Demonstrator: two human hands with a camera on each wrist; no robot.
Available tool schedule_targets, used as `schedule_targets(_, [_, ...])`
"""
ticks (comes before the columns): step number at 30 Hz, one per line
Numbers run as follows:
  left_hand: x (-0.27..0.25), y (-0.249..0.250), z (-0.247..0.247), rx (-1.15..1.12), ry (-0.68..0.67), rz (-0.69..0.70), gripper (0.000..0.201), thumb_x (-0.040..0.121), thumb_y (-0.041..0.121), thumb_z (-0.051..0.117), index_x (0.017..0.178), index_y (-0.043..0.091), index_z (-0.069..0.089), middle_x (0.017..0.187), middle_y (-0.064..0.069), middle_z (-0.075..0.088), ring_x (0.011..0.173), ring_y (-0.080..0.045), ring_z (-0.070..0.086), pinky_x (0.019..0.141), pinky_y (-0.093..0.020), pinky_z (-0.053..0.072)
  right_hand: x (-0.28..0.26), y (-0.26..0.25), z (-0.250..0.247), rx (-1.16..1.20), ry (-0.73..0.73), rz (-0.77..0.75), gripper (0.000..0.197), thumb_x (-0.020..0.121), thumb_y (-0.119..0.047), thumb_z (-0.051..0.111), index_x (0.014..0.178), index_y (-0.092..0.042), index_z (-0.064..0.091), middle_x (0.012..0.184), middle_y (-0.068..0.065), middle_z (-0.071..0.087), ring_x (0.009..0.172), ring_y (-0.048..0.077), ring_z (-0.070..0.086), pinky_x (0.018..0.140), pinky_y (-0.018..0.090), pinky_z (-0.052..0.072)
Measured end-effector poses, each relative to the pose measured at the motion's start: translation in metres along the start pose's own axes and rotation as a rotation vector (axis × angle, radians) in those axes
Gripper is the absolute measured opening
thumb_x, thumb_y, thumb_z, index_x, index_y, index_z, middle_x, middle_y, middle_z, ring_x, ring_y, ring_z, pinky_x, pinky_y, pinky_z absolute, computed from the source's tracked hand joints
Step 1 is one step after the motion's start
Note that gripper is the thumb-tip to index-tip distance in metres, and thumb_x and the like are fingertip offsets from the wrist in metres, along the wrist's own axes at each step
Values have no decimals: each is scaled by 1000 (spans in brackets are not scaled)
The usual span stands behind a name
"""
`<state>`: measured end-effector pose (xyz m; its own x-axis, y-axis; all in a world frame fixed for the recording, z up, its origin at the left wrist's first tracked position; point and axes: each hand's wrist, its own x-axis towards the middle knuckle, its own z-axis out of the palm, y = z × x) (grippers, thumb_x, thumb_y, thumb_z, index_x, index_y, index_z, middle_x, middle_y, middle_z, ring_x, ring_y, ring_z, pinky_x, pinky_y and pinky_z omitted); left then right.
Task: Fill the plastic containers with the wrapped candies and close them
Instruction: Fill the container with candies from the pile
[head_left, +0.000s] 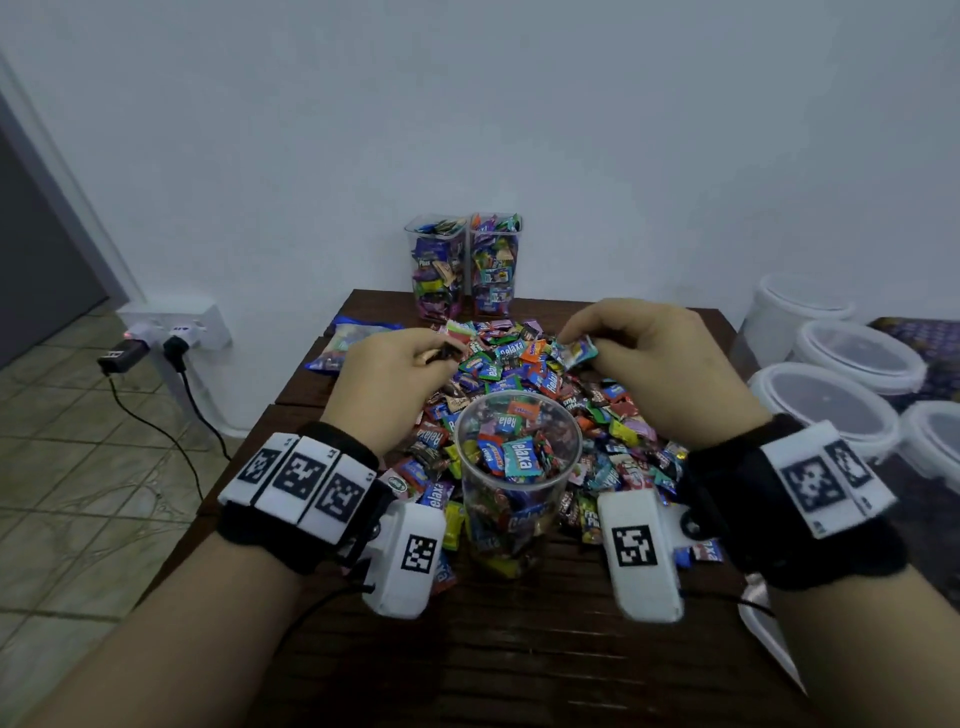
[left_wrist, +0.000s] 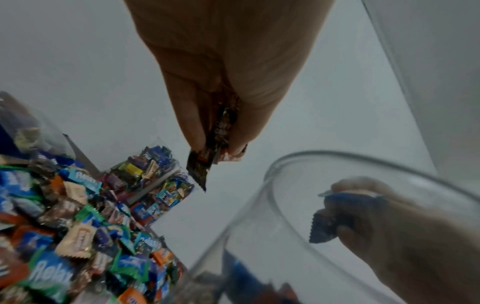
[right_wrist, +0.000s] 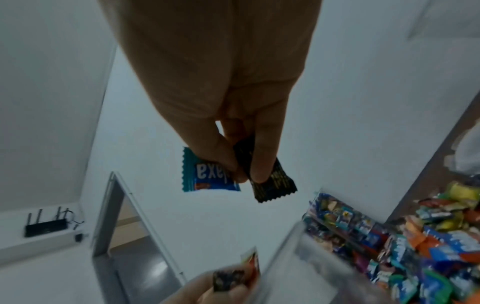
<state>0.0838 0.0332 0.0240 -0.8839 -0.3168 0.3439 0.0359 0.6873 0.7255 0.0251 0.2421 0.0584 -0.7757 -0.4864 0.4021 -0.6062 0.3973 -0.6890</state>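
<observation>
From the head view, two square clear plastic containers (head_left: 464, 265) stood full but lidless at the dark wooden table's (head_left: 519, 649) far edge; the round clear plastic container (head_left: 519, 467), mid-table, was partly filled amid the loose pile of wrapped candies (head_left: 613, 415).

Left wrist view: the left hand (left_wrist: 223, 82) pinched a dark-wrapped candy (left_wrist: 207, 156).

Right wrist view: the right hand (right_wrist: 221, 92) pinched a teal-wrapped candy (right_wrist: 205, 176) and a black-wrapped candy (right_wrist: 272, 181).

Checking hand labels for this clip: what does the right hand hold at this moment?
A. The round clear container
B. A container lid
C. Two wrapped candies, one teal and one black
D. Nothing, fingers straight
C: the right wrist view shows the right hand pinching a teal candy and a black candy at its fingertips, up off the candy pile behind the round clear container.
</observation>
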Motion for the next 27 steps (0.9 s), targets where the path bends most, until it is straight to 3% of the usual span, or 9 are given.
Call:
schedule_targets(3, [-4, 5, -4, -76, 6, -11, 14, 87, 13, 64, 98, 13, 73, 74, 12, 64, 76, -15, 62, 78, -35, 51, -10, -9, 7, 50, -18, -61, 36, 84, 2, 58, 78, -33, 67, 81, -2, 69, 75, 16, 64, 73, 33, 52])
schedule_targets(5, [-8, 9, -6, -122, 11, -16, 15, 87, 12, 64, 99, 14, 73, 76, 16, 65, 77, -12, 63, 80, -34, 52, -16, -11, 13, 47, -39, -98, 30, 86, 2, 57, 84, -25, 70, 83, -9, 65, 75, 3, 60, 68, 13, 44])
schedule_targets(8, [-12, 15, -8, -189, 19, -16, 17, 87, 11, 65, 100, 18, 73, 83, 14, 68, 81, -10, 65, 84, -34, 53, -22, -11, 22, 52, -56, -129, 28, 86, 5, 53, 91, -13, 73, 77, -18, 56, 74, -11, 54, 66, 4, 36])
schedule_targets(12, [-16, 21, -11, -242, 27, 11, 21, 86, 11, 66, 90, 30, 71, 85, 13, 71, 81, -11, 67, 83, -38, 54, -27, -8, 32, -13, -90, -178, 32, 83, 0, 46, 92, -15, 73, 89, -8, 62, 87, -3, 52, 76, 6, 38])
schedule_targets(14, [-18, 22, -12, -259, 23, 24, 25, 86, 12, 66, 84, 37, 68, 79, 17, 70, 77, -7, 65, 76, -32, 53, -29, -8, 36, -32, -100, -179, 33, 82, -1, 46, 93, -16, 73, 94, -3, 64, 88, 2, 54, 79, 9, 40])
schedule_targets(16, [-21, 23, -11, -263, 8, 33, 26, 86, 12, 66, 82, 38, 68, 73, 19, 69, 70, 1, 62, 69, -25, 51, -31, -8, 37, -19, -78, -169, 33, 81, -6, 45, 93, -16, 73, 94, -4, 63, 88, 3, 54, 79, 13, 42])
schedule_targets(20, [-25, 28, -10, -284, -12, 33, 29, 86, 9, 65, 81, 38, 67, 74, 22, 69, 68, 4, 63, 73, -21, 53, -42, -7, 38, 100, 81, -113, 23, 82, -20, 55, 101, -23, 68, 101, -15, 59, 97, -2, 54, 84, 19, 44])
schedule_targets(24, [-29, 32, -9, -295, -45, 44, 26, 87, 11, 65, 84, 37, 69, 80, 15, 72, 78, -6, 67, 82, -35, 56, -59, 2, 44, 268, -50, 125, 76, 69, -47, 73, 135, -38, 37, 132, -26, 41, 123, -9, 39, 98, 16, 35])
schedule_targets(27, [-30, 37, -8, -268, -98, 74, 28, 87, 13, 65, 84, 41, 67, 74, 24, 68, 77, 2, 65, 80, -22, 54, -67, 12, 56, 448, -141, 235, 108, 59, -44, 83, 145, -34, 19, 138, -26, 38, 122, -12, 41, 100, 15, 39])
